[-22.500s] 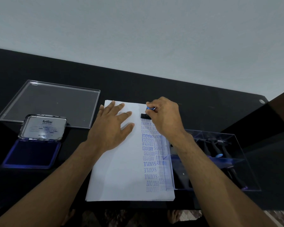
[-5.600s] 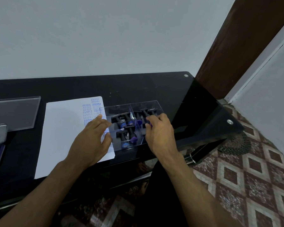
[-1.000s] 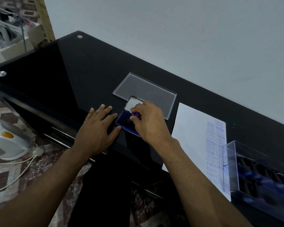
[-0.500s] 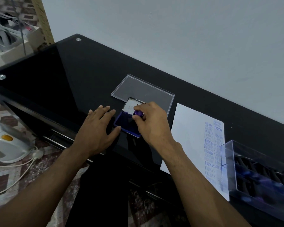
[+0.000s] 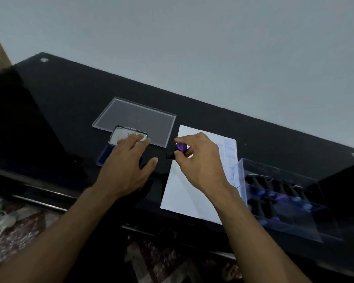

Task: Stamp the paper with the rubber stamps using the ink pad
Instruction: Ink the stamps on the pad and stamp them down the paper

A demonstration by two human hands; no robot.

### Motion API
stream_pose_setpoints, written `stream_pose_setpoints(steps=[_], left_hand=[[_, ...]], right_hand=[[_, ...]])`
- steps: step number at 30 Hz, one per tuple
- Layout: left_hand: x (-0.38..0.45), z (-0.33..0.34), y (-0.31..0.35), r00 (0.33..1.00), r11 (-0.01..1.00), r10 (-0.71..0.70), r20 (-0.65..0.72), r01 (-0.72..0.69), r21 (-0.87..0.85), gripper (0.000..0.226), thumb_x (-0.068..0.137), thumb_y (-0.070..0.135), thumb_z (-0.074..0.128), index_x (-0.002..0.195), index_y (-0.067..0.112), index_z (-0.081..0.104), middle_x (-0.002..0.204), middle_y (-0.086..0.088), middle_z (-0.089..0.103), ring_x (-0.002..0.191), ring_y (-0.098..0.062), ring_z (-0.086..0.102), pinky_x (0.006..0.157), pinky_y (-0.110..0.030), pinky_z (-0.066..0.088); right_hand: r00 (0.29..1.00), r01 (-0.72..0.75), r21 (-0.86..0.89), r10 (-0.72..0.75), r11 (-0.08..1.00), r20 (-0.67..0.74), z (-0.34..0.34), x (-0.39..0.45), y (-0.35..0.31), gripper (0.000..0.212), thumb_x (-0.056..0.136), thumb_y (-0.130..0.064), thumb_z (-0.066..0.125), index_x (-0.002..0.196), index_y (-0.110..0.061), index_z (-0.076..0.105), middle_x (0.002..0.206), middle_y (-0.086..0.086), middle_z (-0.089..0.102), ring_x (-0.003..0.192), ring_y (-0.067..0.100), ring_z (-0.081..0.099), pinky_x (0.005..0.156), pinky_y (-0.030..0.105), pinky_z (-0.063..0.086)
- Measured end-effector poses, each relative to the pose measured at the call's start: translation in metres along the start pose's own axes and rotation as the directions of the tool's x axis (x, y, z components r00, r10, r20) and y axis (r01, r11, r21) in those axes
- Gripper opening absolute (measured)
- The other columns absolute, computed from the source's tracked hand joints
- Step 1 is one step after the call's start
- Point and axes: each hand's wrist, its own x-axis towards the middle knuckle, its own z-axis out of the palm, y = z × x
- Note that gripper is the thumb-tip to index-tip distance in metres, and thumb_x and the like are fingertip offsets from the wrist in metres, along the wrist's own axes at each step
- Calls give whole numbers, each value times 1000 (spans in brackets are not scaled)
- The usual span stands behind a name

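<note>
Right hand (image 5: pixel 200 160) pinches a rubber stamp (image 5: pixel 179 149) by its purple knob, black base tilted, at the left edge of the paper (image 5: pixel 189 193). Left hand (image 5: pixel 127 164) lies flat, fingers straight, over the blue ink pad (image 5: pixel 103 158), hiding most of it. Printed blue text on the paper is blurred. Clear plastic box (image 5: pixel 284 201) of stamps stands right; clear lid (image 5: pixel 137 119) lies behind the pad on the glossy black surface (image 5: pixel 70 99).
</note>
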Motion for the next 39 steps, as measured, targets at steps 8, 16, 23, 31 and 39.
stream_pose_setpoints(steps=[8,16,23,31,39], left_hand=[[26,28,53,991,994,104,88,-102,-30,59,96,50,57,147,23,47,158,-1,39,150,-20,25,122,-46,25],[58,62,74,979,986,162,121,-156,-57,63,94,58,44,144,20,51,158,-2,40,152,-20,24,124,-46,21],[99,95,83,974,989,141,177,-133,-57,67,92,63,39,146,26,49,161,1,35,153,-21,22,122,-50,24],[136,126,82,958,987,162,238,-157,-39,56,99,50,51,149,25,47,163,1,31,154,-19,13,125,-44,10],[140,137,74,947,979,177,270,-198,52,62,95,55,33,146,25,51,159,-1,39,152,-23,22,124,-57,8]], right_hand=[[989,-89,-28,85,996,-122,-53,-1,52,29,89,-19,70,118,-23,70,110,-5,62,88,11,64,83,20,53],[980,-134,-81,120,988,-159,-79,21,95,26,90,-20,70,116,-22,71,111,-4,63,87,7,62,80,6,42],[980,-171,-102,158,980,-122,-81,59,122,31,92,-22,68,123,-20,67,117,-3,60,96,7,59,89,14,48],[986,-157,-153,148,976,-73,-66,90,143,35,92,-24,67,126,-20,65,119,-3,59,95,6,56,89,15,48],[993,-112,-159,105,981,-48,-57,100,147,33,93,-22,67,126,-16,66,118,2,61,99,10,60,86,15,46]])
